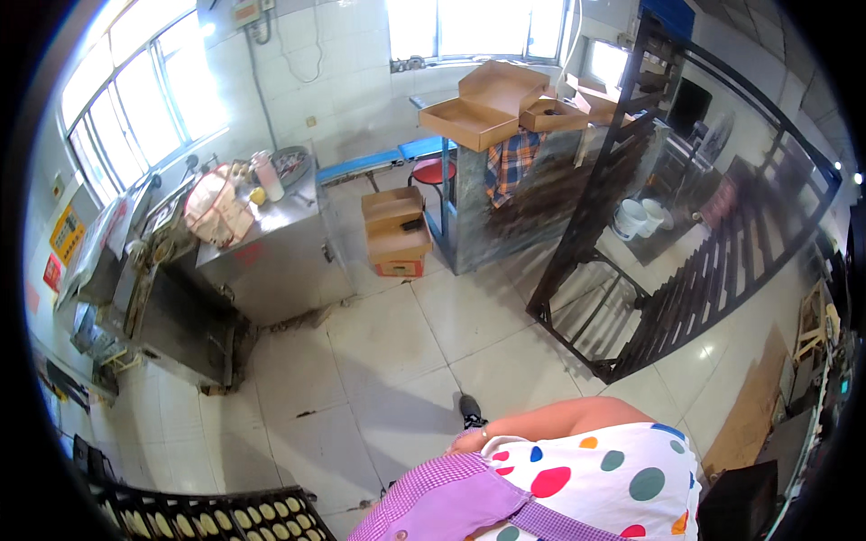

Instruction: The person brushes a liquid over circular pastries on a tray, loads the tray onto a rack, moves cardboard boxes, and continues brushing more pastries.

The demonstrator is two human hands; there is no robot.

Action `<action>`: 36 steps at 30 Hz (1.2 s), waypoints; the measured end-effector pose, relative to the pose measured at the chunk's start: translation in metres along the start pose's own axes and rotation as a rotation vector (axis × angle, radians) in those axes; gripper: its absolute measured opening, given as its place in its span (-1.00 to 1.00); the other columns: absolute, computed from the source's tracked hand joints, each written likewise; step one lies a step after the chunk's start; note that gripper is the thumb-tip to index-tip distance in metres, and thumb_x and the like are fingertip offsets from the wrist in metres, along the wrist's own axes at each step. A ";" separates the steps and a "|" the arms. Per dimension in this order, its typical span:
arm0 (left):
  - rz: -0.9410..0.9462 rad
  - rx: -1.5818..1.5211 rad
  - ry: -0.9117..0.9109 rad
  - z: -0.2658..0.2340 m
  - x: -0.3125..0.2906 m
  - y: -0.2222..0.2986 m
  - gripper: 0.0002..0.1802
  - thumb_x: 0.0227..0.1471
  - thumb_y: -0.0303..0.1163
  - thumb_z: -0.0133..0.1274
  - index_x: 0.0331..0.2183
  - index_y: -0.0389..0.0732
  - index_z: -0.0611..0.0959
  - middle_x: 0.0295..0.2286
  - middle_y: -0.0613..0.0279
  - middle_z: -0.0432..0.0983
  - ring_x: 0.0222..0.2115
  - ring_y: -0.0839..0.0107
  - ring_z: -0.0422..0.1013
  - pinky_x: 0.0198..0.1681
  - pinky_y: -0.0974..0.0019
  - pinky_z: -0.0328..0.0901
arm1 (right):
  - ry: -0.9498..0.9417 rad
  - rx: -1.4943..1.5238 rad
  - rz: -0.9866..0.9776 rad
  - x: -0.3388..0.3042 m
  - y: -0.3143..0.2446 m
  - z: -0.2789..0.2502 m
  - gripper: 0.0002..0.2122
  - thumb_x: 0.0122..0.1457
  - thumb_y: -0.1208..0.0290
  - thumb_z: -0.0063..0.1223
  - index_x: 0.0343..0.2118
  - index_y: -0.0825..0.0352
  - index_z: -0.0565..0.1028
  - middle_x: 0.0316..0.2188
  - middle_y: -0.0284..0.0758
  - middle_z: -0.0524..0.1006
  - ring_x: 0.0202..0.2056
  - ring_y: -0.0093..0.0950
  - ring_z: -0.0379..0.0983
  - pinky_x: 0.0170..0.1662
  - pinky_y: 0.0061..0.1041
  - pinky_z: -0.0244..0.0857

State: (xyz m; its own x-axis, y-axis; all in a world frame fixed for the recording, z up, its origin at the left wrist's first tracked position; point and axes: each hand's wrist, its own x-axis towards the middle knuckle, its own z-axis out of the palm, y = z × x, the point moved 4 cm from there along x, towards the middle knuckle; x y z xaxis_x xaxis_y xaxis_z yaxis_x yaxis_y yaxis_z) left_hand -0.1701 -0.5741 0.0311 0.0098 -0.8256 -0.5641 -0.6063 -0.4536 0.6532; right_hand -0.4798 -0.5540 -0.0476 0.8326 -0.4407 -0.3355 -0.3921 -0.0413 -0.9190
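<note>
My bare right forearm (564, 417) reaches leftward across my front, over a white shirt (622, 473) with coloured dots and a purple apron (451, 496). A thin band circles the wrist. Only a sliver of my right hand (465, 443) shows beside the apron's edge; its fingers are hidden, so whether it holds anything cannot be seen. My left hand is out of view. At the lower left, closest to my body, dark trays (311, 518) carry rows of pale oval pieces of dough or pastry. My dark shoe (470, 408) stands on the tiles ahead.
A tall black slatted rack (577, 257) stands at right, with white buckets (631, 217) behind it. Cardboard boxes (474, 119) top a metal-sided bench; another open box (397, 236) sits on the floor. At left, a steel counter (280, 243) bears a bag and a pink bottle.
</note>
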 end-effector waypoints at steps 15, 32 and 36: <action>0.070 0.200 -0.204 0.121 0.225 0.284 -0.59 0.07 -0.18 -0.10 -0.21 -0.34 0.52 -0.29 0.07 0.50 -0.29 0.27 0.43 -0.16 0.24 0.31 | 0.269 0.998 0.133 -0.218 0.041 -0.210 -0.63 0.25 0.21 -0.19 -0.03 0.38 0.39 -0.10 -0.29 0.47 -0.10 -0.53 0.36 0.01 -0.52 0.19; 0.212 0.860 -0.422 0.135 0.508 0.467 -0.62 0.09 -0.23 -0.12 -0.21 -0.36 0.51 -0.29 0.05 0.49 -0.29 0.27 0.42 -0.15 0.24 0.31 | 1.183 0.768 0.494 -0.278 0.102 -0.519 -0.53 0.22 0.04 -0.17 -0.08 0.42 0.44 -0.17 -0.25 0.51 -0.15 -0.48 0.41 -0.05 -0.50 0.25; 0.694 -0.022 -0.087 0.176 0.589 0.683 -0.71 0.04 -0.49 -0.01 -0.15 -0.34 0.47 -0.20 0.13 0.41 -0.19 0.33 0.35 -0.06 0.32 0.23 | 1.969 0.585 0.218 -0.364 0.099 -0.621 -0.70 0.21 0.25 -0.05 -0.18 0.41 0.46 -0.32 -0.38 0.51 -0.33 -0.59 0.40 -0.18 -0.56 0.29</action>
State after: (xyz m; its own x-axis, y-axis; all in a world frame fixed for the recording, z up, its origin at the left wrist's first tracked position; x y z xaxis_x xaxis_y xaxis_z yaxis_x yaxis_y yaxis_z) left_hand -0.7184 -1.3107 0.0557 -0.4385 -0.8973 -0.0504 -0.4326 0.1616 0.8870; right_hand -1.0644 -0.9542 0.1117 -0.8002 -0.5760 -0.1671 0.0707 0.1862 -0.9800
